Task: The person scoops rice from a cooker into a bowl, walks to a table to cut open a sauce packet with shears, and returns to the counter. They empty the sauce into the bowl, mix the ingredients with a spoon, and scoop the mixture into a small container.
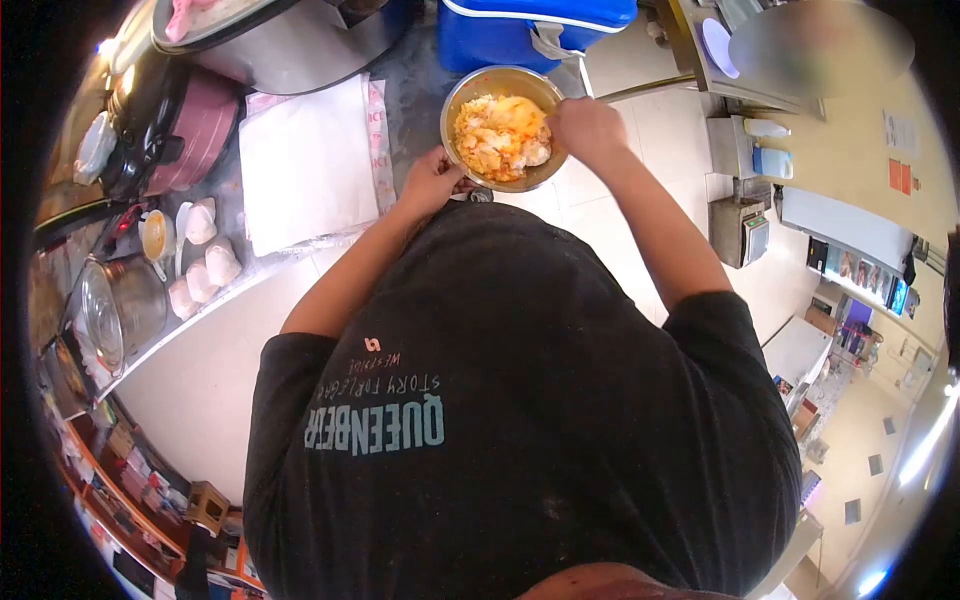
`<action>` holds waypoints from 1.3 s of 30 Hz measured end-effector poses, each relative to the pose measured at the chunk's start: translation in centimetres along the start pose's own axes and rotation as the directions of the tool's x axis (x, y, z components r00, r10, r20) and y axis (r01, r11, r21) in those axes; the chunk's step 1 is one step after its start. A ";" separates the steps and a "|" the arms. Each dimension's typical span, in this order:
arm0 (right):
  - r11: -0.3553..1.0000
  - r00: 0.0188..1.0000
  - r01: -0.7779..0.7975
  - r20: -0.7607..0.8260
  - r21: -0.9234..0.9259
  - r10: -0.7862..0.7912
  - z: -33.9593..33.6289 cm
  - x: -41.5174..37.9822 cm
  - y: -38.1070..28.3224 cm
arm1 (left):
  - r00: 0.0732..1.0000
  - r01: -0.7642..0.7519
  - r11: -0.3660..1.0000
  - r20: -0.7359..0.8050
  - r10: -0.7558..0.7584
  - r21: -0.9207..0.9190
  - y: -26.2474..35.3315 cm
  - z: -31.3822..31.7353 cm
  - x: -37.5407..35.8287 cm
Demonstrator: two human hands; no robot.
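A round metal bowl [456,98] sits near the counter's front edge, in front of my body. Inside it is a mix of rice [500,140] and orange-yellow sauce, with paler and darker patches. My left hand [432,182] is closed on the bowl's near left rim, thumb at the edge. Over the right rim, my right hand [590,130] is curled with its fingers closed and slightly blurred. Whatever it grips, a utensil or the rim, is hidden by the hand.
Behind the bowl stands a blue cooler box [500,35]. White paper sheets [305,165] lie left of it, near a large steel pot [270,50] and a pink-black cooker [190,135]. Several wrapped portions [220,262], a sauce ladle [155,235] and a glass-lidded pot [110,310] are farther left.
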State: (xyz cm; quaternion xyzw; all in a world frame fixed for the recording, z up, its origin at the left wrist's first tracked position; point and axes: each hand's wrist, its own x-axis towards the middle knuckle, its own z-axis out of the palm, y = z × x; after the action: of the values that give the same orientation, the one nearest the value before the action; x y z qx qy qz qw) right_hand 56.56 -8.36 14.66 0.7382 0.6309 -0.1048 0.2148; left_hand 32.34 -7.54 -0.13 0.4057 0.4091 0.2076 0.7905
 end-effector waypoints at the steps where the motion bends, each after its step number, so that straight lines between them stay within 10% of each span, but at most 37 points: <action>1: 0.998 1.000 0.003 -0.011 0.070 -0.002 -2.7 -1.3 0.2 | 1.000 -0.008 1.000 0.004 0.007 0.026 0.4 -0.1 -0.1; 9: 1.000 1.000 0.025 -0.010 -0.016 -0.025 4.0 1.0 -2.8 | 0.999 -0.046 0.998 0.024 0.045 0.033 -0.6 -0.4 0.3; 17: 0.993 0.997 -0.026 -0.075 -0.114 0.017 -3.7 -1.0 1.1 | 0.995 -0.101 0.989 0.010 0.100 0.106 3.6 0.3 -2.3; 24: 0.830 0.849 0.515 -0.258 0.213 -0.461 5.9 4.7 2.1 | 0.992 -0.124 0.981 0.013 0.124 0.151 3.6 -0.2 -1.8; 28: 0.708 0.670 0.698 -0.254 -0.102 -0.697 3.0 0.6 4.0 | 0.994 -0.105 0.992 -0.019 0.106 0.064 1.3 -0.9 -1.2; 34: 0.930 0.977 0.212 -0.097 0.301 -0.191 -1.1 -3.4 4.6 | 0.994 -0.105 0.989 -0.029 0.109 0.104 1.9 -0.8 -1.7; 39: 0.993 0.998 0.010 0.060 0.119 -0.017 2.9 -2.2 -2.3 | 0.996 -0.087 0.983 -0.010 0.090 0.164 2.5 -0.6 -1.6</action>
State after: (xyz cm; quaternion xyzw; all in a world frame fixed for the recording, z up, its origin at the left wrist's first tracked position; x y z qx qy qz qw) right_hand 54.24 -11.34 12.60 0.7419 0.6216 -0.1660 0.1886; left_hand 30.91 -6.88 2.47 0.4850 0.4132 0.2117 0.7411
